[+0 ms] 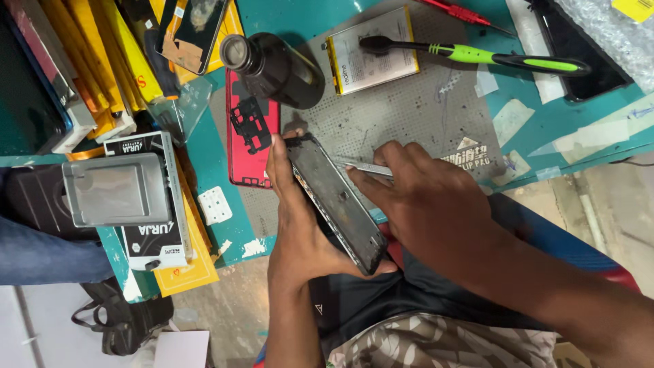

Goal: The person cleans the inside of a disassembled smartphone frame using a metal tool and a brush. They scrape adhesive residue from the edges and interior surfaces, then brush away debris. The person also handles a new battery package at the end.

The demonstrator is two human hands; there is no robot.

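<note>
The left hand (294, 225) fingers clasp the thin, rigid, probably fragile phone frame (335, 202) edgewise, while right hand (426, 197) fingers pinch tweezers (364, 168).

Bright even light, soft shadows, slight blur, mild edge distortion.

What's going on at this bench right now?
A person's left hand grips a dark, opened phone body tilted on edge over their lap. The right hand presses a thin silver metal tool against it. A red phone back cover lies on the grey perforated work mat.
</note>
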